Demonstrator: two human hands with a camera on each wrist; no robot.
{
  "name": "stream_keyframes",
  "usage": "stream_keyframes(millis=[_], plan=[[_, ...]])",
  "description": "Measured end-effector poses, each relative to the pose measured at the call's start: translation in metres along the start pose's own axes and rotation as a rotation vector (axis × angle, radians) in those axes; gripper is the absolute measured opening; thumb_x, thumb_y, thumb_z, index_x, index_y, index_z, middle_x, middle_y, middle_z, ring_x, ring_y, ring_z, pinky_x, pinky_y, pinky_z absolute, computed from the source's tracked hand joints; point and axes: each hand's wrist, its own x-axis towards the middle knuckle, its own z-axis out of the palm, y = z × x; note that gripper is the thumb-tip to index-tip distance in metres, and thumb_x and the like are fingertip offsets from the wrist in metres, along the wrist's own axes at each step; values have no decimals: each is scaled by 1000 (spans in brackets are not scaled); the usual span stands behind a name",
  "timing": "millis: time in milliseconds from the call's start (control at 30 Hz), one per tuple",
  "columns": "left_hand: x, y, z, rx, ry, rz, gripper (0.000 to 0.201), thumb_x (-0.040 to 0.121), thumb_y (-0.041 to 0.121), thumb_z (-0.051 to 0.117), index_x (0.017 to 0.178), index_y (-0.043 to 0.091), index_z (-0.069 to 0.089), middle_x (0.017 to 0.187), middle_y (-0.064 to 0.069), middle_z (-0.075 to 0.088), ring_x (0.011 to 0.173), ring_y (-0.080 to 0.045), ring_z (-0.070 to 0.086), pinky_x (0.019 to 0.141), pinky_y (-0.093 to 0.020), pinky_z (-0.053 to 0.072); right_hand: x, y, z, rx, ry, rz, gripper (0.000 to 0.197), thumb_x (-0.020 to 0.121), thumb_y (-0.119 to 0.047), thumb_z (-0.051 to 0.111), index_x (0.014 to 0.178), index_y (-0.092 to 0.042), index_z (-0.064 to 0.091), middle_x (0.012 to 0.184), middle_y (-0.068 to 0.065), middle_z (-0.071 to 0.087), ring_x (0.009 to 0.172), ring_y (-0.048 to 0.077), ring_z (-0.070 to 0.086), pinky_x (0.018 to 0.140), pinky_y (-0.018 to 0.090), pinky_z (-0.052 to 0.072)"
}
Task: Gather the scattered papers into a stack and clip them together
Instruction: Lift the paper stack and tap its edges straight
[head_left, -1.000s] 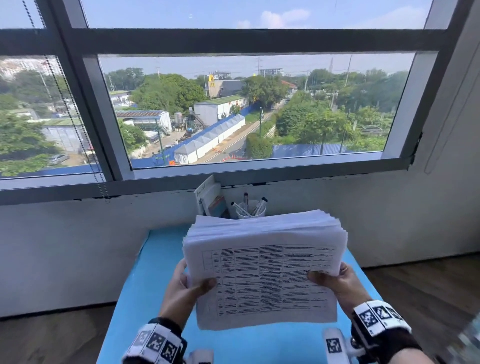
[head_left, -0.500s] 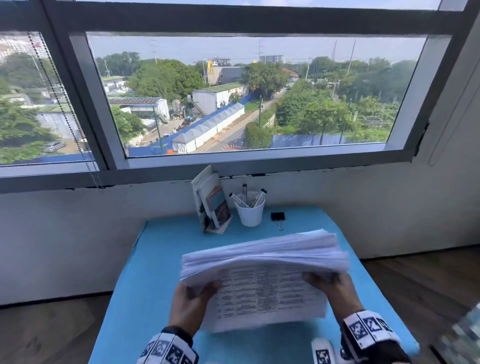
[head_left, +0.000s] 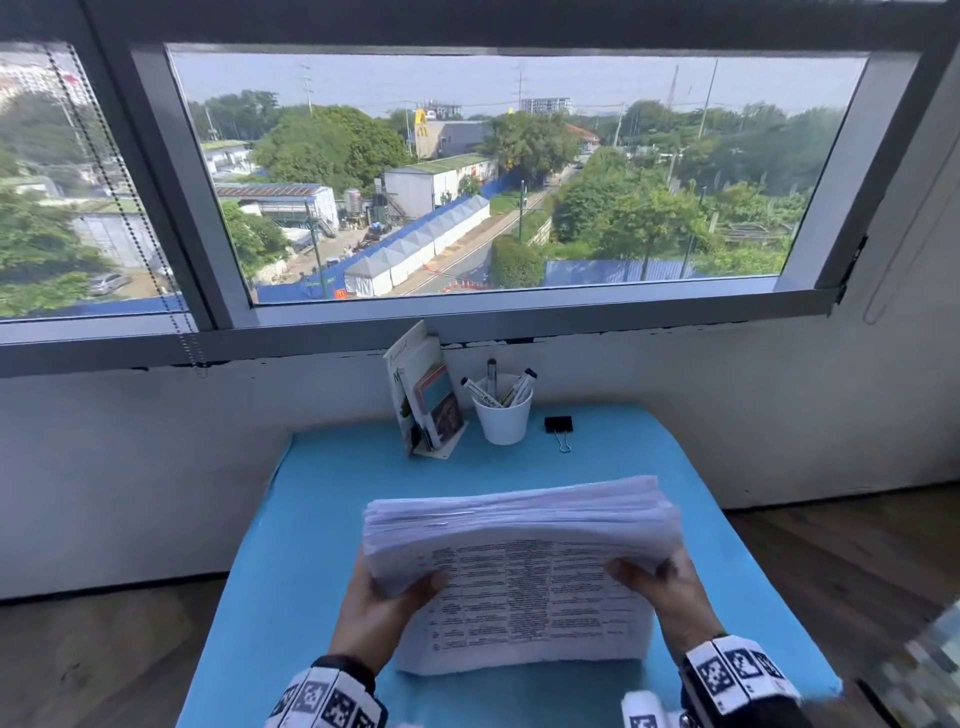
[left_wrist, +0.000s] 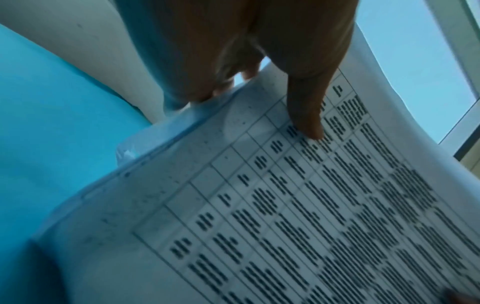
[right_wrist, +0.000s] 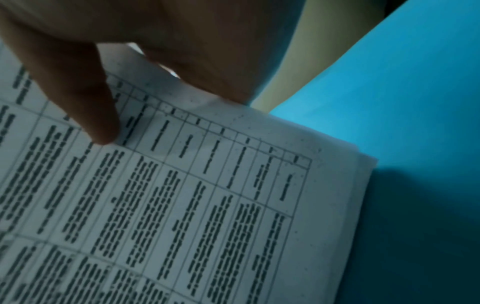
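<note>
The stack of papers (head_left: 524, 577) stands on its lower edge on the blue surface (head_left: 311, 519), tilted toward you. Your left hand (head_left: 379, 618) and right hand (head_left: 670, 597) each grip one side, thumbs across the printed top sheet. The binder clip (head_left: 559, 425) lies beyond, beside the white cup (head_left: 504, 421).
</note>
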Motion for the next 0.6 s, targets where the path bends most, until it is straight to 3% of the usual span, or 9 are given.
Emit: stream_keyframes(millis=[100,167,233,300,367,433,467,533,600], plan=[[3,8,1,-40,-53,-1,79,31,29,91,102,7,64,94,-6,75,88,-19,70,64,-17,54,3,-9,3,46,31,-24,63,40,-19,86,97,-12,61,83,2,73,89,30,64,70,30,53],[7,16,-3,-22,-35,45,82,26,35,89,99,6,65,90,-6,75,83,-17,70,66,-20,54,6,-20,0,85,20,-59,66,41,-25,87,99,-12,59,83,-2,72,83,20,66,67,25,54],[9,19,-4,3,-42,68,87,25,37,88,102,6,62,91,-7,73,83,-19,69,68,-24,54,9,-22,-2,105,-25,-83,64,46,-25,85,102,-14,57,89,-5,70,83,10,66,71,25,51],[8,18,5,-37,-95,61,98,19,45,92,103,5,63,90,-9,74,84,-21,70,66,-26,56,9,-17,4,94,-5,-46,74,37,-35,91,101,-13,60,89,-3,71,84,13,65,68,21,51],[8,22,18,-61,-101,53,92,24,46,94,102,5,66,90,-11,75,84,-23,71,68,-32,58,11,-16,13,78,43,-62,72,36,-43,90,95,-11,63,78,-4,74,80,15,66,60,17,53],[12,28,22,-75,-44,100,69,36,33,92,96,7,69,86,-7,75,81,-20,71,70,-37,57,13,-23,16,72,72,-108,71,40,-48,88,93,-6,66,75,-5,74,74,9,67,60,15,53],[13,32,20,-81,-18,127,62,39,30,88,93,7,69,83,-4,75,78,-16,70,70,-36,57,14,-27,13,84,81,-117,63,49,-40,87,95,-3,65,75,-4,74,74,10,66,61,16,53],[18,32,15,-93,14,142,68,36,33,86,96,9,64,81,1,74,74,-11,68,67,-28,55,15,-30,5,104,49,-107,45,62,-13,81,101,-4,61,78,-4,72,76,11,65,65,20,52],[18,25,14,-100,16,122,80,33,37,88,102,15,57,87,0,73,80,-9,69,66,-22,55,11,-22,2,80,2,-53,60,51,-20,89,102,-10,59,82,-1,72,78,14,67,67,24,52]])
